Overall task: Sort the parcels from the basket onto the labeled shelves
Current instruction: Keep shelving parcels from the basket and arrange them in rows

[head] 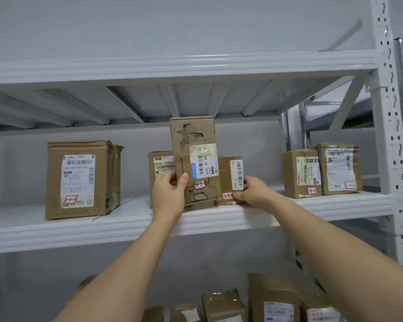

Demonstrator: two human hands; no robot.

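A tall cardboard parcel (192, 145) marked 3-3-8 stands upright on the white middle shelf (130, 225). My left hand (169, 191) grips its lower left edge, thumb across the front. To its right a small parcel (230, 175) marked 3-3-10 sits on the shelf, and my right hand (253, 191) holds its lower right corner. Another small parcel (159, 166) stands partly hidden behind the tall one and my left hand.
A large box (79, 180) marked 3-3-5 stands at the shelf's left. Two parcels (301, 174) (339, 168) stand at the right, by the perforated upright (392, 140). Several parcels (271, 298) sit on the shelf below. A shelf board (172, 68) spans overhead.
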